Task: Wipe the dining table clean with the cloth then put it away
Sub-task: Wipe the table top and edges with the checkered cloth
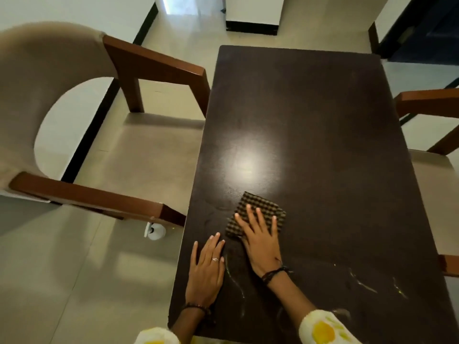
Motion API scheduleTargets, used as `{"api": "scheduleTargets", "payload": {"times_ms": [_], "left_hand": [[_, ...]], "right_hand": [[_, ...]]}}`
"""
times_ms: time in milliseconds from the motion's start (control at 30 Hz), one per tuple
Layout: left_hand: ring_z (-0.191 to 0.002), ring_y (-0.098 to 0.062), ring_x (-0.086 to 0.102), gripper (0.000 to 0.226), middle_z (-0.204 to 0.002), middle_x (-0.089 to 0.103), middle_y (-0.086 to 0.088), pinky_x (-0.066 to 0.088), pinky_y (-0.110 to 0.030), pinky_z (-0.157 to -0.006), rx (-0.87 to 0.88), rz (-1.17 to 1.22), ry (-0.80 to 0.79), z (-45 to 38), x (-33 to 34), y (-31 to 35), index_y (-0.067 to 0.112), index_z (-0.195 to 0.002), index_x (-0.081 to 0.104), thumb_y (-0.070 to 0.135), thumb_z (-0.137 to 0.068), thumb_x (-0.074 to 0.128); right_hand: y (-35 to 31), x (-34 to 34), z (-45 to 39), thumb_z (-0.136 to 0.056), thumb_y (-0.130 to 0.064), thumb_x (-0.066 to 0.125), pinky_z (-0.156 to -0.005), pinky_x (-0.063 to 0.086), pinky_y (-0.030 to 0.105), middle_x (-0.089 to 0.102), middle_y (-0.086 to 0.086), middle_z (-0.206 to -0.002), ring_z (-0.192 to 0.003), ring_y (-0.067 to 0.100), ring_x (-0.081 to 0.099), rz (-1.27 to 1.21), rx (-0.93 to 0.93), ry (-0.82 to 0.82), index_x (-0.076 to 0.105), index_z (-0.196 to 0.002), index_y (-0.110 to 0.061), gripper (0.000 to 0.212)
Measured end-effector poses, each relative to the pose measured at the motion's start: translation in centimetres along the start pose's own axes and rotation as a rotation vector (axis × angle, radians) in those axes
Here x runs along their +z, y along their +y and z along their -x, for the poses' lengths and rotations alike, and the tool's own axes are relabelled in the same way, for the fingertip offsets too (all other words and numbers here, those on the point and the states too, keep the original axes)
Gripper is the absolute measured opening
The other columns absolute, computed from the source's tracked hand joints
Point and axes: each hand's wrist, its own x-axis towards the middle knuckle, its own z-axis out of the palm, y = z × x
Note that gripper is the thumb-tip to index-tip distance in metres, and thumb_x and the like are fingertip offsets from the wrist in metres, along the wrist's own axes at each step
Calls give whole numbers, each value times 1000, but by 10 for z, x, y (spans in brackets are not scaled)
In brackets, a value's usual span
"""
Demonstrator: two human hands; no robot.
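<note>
A dark brown dining table (323,135) fills the middle of the head view. On its near left part lies a dark waffle-textured cloth (258,207), folded flat. My right hand (260,240) presses down on the cloth with straight, spread fingers. Just left of it, my left hand (206,270) rests flat on the bare tabletop near the left edge, touching nothing else. Pale smears and streaks (365,284) mark the near right part of the table.
An armchair (104,150) with beige upholstery and brown wooden arms stands close against the table's left side. Another chair's arm (427,100) shows at the right. A small white object (155,231) lies on the tiled floor under the left chair's arm.
</note>
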Motion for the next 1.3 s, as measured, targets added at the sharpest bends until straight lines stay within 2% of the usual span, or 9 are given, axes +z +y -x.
{"api": "scheduleTargets", "payload": {"times_ms": [167, 267, 400, 567, 700, 800, 1033, 1233, 1300], "left_hand": [[-128, -15, 33, 44, -134, 49, -10, 9, -29, -114, -135, 125, 45, 3, -7, -1, 13, -128, 41, 32, -97, 17], [-130, -17, 31, 50, -138, 45, -10, 11, -37, -114, -282, 155, 142, 4, -8, -7, 11, -130, 41, 37, -97, 16], [-127, -29, 41, 57, -143, 37, -15, 29, -49, -104, -387, 139, 173, 10, -8, -21, 14, -137, 31, 46, -96, 11], [-125, -29, 44, 56, -145, 33, -14, 39, -49, -99, -374, 157, 168, 9, -5, -23, 15, -140, 28, 45, -96, 11], [-124, -28, 46, 55, -145, 34, -15, 42, -48, -97, -363, 171, 165, 10, -4, -25, 14, -140, 28, 43, -95, 14], [-125, -27, 45, 53, -145, 33, -14, 41, -46, -98, -358, 179, 163, 9, -3, -25, 14, -140, 28, 37, -92, 27], [-127, -24, 42, 57, -146, 33, -11, 40, -45, -100, -384, 171, 167, 10, -7, -23, 10, -141, 25, 36, -91, 30], [-120, -26, 49, 52, -136, 47, -14, 43, -47, -96, -537, 212, 239, 12, -14, -20, 6, -134, 36, 36, -96, 19], [-116, -27, 53, 48, -130, 53, -14, 46, -46, -93, -546, 216, 260, 14, -13, -22, 5, -131, 42, 27, -90, 28]], "right_hand": [[3, -7, -14, -84, -34, 33, -112, -5, 43, 49, -2, -141, -130, 19, 46, 113, -288, -130, 38, -134, -36, 50], [47, -17, -3, -85, -33, 35, -112, -2, 37, 41, -4, -145, -140, 6, 17, 107, -397, -135, 35, -137, -40, 52], [79, -17, 26, -94, -39, 26, -114, -15, 27, 17, -9, -152, -142, 5, 9, -74, -207, -129, 7, -140, -55, 53], [47, -5, 21, -90, -35, 30, -113, -12, 34, 29, -6, -147, -142, 1, -13, 5, -69, -42, 29, -139, -41, 49], [8, -6, -11, -87, -30, 32, -115, -6, 39, 43, -1, -143, -142, 14, 20, 44, -122, -11, 36, -135, -33, 49], [-24, -9, -51, -86, -31, 32, -111, 19, 51, 51, 2, -139, -127, 25, 49, 43, -174, -84, 44, -132, -32, 47], [-76, -10, -94, -100, -30, 34, -113, -11, 47, 3, -2, -158, -146, 20, 1, 33, -317, -158, 19, -146, -35, 48], [-79, 0, -51, -85, -31, 36, -110, 20, 54, 48, 0, -142, -128, 22, 49, 146, -460, -195, 43, -131, -36, 47], [-75, -1, -34, -83, -31, 34, -111, 13, 50, 50, -1, -140, -127, 19, 50, 147, -521, -260, 41, -130, -36, 48]]}}
